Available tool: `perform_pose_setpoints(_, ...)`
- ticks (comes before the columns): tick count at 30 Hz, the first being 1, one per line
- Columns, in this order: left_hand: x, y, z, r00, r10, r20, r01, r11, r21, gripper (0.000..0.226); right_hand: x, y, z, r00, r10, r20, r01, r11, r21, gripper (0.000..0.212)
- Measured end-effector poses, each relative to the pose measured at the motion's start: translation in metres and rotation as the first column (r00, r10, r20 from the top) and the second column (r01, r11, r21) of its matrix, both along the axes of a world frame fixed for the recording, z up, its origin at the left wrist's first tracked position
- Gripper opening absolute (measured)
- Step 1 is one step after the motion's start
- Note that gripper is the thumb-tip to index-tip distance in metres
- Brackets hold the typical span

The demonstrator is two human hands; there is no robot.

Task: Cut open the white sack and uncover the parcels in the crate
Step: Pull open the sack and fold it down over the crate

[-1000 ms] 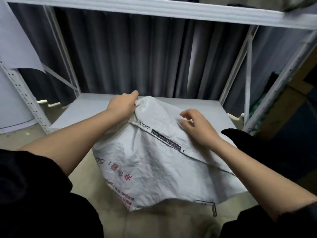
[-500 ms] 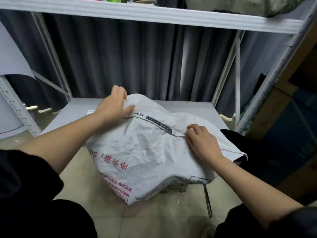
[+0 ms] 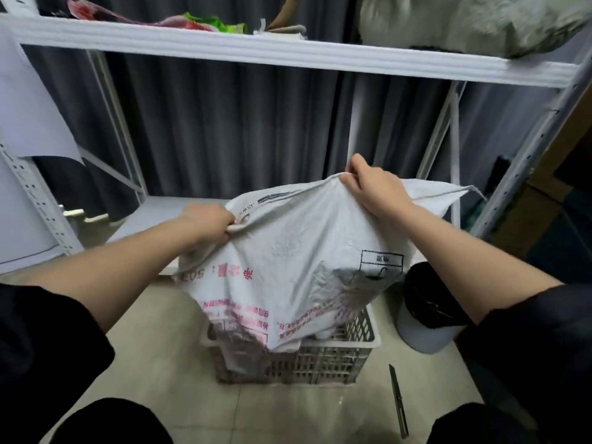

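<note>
A white woven sack [image 3: 298, 251] with red print hangs lifted over a grey slatted plastic crate [image 3: 333, 360] on the floor. My left hand [image 3: 208, 221] grips the sack's upper left edge. My right hand [image 3: 371, 184] pinches its top edge higher up, to the right. The sack's lower end still drapes into the crate, and pale parcels [image 3: 323, 333] show at the crate's rim under it. A utility knife [image 3: 398, 400] lies on the tiles right of the crate.
A white metal rack [image 3: 288, 56] stands behind, its low shelf [image 3: 153, 216] just beyond the crate and bags on the upper shelf. A bin with a black liner [image 3: 426, 312] sits right of the crate. Dark curtains hang behind.
Both hands have taken hold of the sack's top edge and raised it. The crate, hidden under the sack before, now shows below it, and the view has tilted up.
</note>
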State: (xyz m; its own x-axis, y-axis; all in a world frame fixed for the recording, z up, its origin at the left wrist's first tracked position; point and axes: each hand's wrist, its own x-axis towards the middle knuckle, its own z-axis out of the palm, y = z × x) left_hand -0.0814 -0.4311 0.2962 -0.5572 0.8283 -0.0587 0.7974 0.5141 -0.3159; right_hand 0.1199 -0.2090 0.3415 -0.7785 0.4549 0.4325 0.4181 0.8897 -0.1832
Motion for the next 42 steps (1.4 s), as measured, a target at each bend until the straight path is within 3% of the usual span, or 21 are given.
perform_pose_setpoints(4,-0.023,0.004,0.063,0.967,0.009,-0.254,0.076,0.944,0.321,0.025,0.023,0.013,0.038,0.931,0.062,0.36,-0.16,0.955,0.25,0.059)
perform_pose_setpoints(6,-0.026,0.013,0.077,0.962,0.054,-0.268,0.088,0.867,0.49,0.026,0.025,0.018,0.037,0.881,-0.006,0.473,-0.157,0.94,0.304,0.061)
perform_pose_setpoints(8,-0.022,0.022,0.079,0.974,0.024,-0.225,0.083,0.887,0.454,0.024,0.019,0.022,0.037,0.863,-0.093,0.497,-0.093,0.937,0.337,0.053)
perform_pose_setpoints(10,-0.024,0.023,0.084,0.982,0.034,-0.188,0.055,0.892,0.449,0.021,0.012,0.026,0.046,0.922,-0.205,0.327,0.078,0.929,0.363,0.036)
perform_pose_setpoints(13,-0.026,0.027,0.099,0.989,0.113,-0.097,0.002,0.642,0.767,0.02,-0.004,0.021,0.056,0.932,-0.356,-0.069,0.361,0.928,0.095,0.025)
perform_pose_setpoints(14,-0.021,0.03,0.099,0.99,0.123,-0.068,-0.028,0.65,0.76,0.022,-0.011,0.014,0.053,0.926,-0.368,-0.083,0.371,0.928,0.024,0.026)
perform_pose_setpoints(16,-0.008,0.034,0.094,0.994,0.112,0.004,-0.092,0.8,0.593,0.023,-0.02,0.003,0.046,0.944,-0.328,-0.035,0.323,0.94,-0.108,0.028)
perform_pose_setpoints(17,-0.009,0.032,0.096,0.991,0.118,0.056,-0.128,0.791,0.598,0.023,-0.02,0.004,0.05,0.94,-0.333,-0.072,0.325,0.94,-0.106,0.028)
perform_pose_setpoints(18,-0.011,0.03,0.104,0.988,0.128,0.088,-0.154,0.736,0.659,0.023,-0.018,0.006,0.06,0.918,-0.368,-0.147,0.344,0.924,-0.166,0.029)
perform_pose_setpoints(20,-0.019,0.027,0.122,0.984,0.117,0.134,-0.174,0.486,0.856,0.021,-0.014,0.016,0.072,0.85,-0.421,-0.316,0.358,0.902,-0.24,0.029)
perform_pose_setpoints(22,-0.015,0.03,0.123,0.982,0.118,0.148,-0.18,0.341,0.923,0.021,-0.016,0.008,0.067,0.847,-0.418,-0.328,0.367,0.907,-0.208,0.029)
perform_pose_setpoints(25,-0.008,0.036,0.102,0.965,0.068,0.254,-0.212,0.771,0.6,0.021,-0.026,0.001,0.056,0.932,-0.347,-0.107,0.324,0.928,-0.183,0.033)
perform_pose_setpoints(26,-0.013,0.033,0.106,0.956,0.094,0.278,-0.246,0.775,0.583,0.019,-0.026,0.005,0.068,0.915,-0.38,-0.137,0.34,0.907,-0.247,0.033)
perform_pose_setpoints(27,-0.021,0.032,0.114,0.956,0.11,0.273,-0.27,0.699,0.662,0.017,-0.026,0.009,0.081,0.894,-0.408,-0.188,0.342,0.889,-0.304,0.033)
perform_pose_setpoints(30,-0.016,0.038,0.134,0.975,0.078,0.208,-0.221,0.241,0.945,0.02,-0.028,0.009,0.102,0.731,-0.507,-0.456,0.27,0.829,-0.489,0.032)
perform_pose_setpoints(31,-0.008,0.043,0.134,0.973,0.063,0.222,-0.23,0.194,0.954,0.02,-0.032,0.004,0.097,0.725,-0.497,-0.477,0.216,0.821,-0.528,0.032)
perform_pose_setpoints(32,-0.005,0.047,0.128,0.963,0.023,0.267,-0.265,0.234,0.935,0.02,-0.035,-0.003,0.089,0.77,-0.464,-0.438,0.165,0.808,-0.565,0.032)
perform_pose_setpoints(35,-0.016,0.05,0.099,0.932,0.067,0.356,-0.298,0.703,0.646,0.015,-0.037,0.005,0.062,0.902,-0.336,-0.273,0.014,0.652,-0.758,0.022)
perform_pose_setpoints(36,-0.02,0.047,0.098,0.924,0.102,0.367,-0.317,0.741,0.592,0.013,-0.032,0.011,0.063,0.895,-0.349,-0.277,-0.031,0.573,-0.819,0.022)
perform_pose_setpoints(39,-0.017,0.049,0.11,0.928,0.066,0.366,-0.34,0.551,0.762,0.02,-0.027,0.025,0.068,0.784,-0.478,-0.396,-0.205,0.402,-0.892,0.03)
perform_pose_setpoints(42,-0.004,0.053,0.14,0.924,-0.084,0.373,-0.346,0.234,0.909,0.017,-0.032,0.024,0.09,0.568,-0.569,-0.594,-0.444,0.396,-0.804,0.026)
